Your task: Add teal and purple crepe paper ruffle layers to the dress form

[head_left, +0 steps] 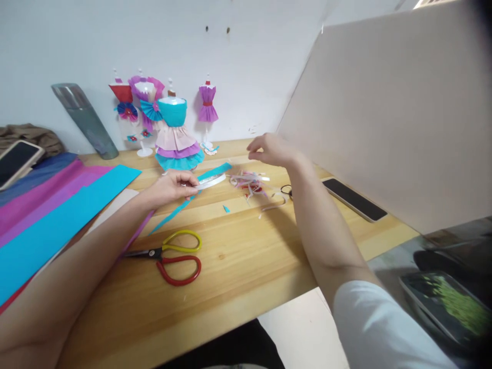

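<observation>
My left hand (175,185) pinches a narrow white roll of tape (212,182) between thumb and fingers, held edge-on above the table. Under the roll, a turquoise paper strip (172,215) runs slantwise across the wood. My right hand (272,148) hovers above and behind a heap of paper and tape scraps (249,182). Its fingers are bent with a gap at the tips, and nothing shows between them. Scissors (169,256) with one yellow and one red handle lie on the table, nearer to me than my left hand.
Small dress forms in coloured paper, one in a turquoise-topped dress (177,133), stand along the wall. A bottle (86,120) leans behind. Coloured paper sheets (69,220) and a phone (19,161) lie left. Another phone (354,199) lies right, beside a pale upright panel (392,113).
</observation>
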Tool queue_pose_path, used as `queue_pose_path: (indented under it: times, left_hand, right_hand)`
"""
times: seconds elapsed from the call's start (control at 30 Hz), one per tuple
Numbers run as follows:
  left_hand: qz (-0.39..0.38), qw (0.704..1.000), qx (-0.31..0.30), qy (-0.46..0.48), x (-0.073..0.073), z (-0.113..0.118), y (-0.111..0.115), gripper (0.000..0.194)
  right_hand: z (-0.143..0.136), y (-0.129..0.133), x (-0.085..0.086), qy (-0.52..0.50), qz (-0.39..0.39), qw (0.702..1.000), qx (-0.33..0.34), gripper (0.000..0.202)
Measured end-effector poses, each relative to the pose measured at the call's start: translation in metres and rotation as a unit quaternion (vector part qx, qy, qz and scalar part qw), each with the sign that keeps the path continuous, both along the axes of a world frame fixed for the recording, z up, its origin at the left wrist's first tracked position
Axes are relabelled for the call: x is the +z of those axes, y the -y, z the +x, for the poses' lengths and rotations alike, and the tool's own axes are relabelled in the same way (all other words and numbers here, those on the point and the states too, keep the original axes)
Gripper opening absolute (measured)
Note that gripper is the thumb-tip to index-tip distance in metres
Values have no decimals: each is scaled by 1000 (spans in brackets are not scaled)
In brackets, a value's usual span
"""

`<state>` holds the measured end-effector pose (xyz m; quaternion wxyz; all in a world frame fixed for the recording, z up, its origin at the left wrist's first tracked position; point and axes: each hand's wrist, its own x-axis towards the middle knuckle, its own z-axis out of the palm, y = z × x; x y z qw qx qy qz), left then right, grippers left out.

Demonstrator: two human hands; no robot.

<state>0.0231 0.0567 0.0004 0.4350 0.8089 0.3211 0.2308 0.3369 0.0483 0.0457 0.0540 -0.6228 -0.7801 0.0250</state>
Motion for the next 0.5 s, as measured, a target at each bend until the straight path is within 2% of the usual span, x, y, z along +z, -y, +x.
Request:
queue_pose_path:
  times: [0.03,0.1,0.13,0.2,0.27,0.33,0.4,0.5]
  left_hand:
    - [0,1000,-2,4,0,0,0,22]
    - [-14,1000,-12,19,0,-1,-1,22]
    - [-23,999,-17,28,-1,-2,-1,22]
    - [-35,998,-23,49,-3,-2,-3,24]
    - [-41,996,-14,74,-5,-2,-4,31]
    - [-26,994,18,106,-6,0,-4,43]
    - [30,989,63,128,-6,2,-2,46]
    - [127,978,130,103,-6,8,4,37]
  right_hand:
    - [-11,5,3,-102,8,994,38,27]
    - [-33,16,8,-248,-83,951,164,33]
    - [-43,20,9,-276,-145,928,204,38]
    - [-59,27,11,-290,-211,903,236,32]
    - [-68,30,11,-283,-211,909,222,20]
    - [-72,30,10,-267,-164,932,184,14]
    - [-76,31,11,-235,-105,955,144,14]
    - [-84,34,13,-181,-51,976,108,15]
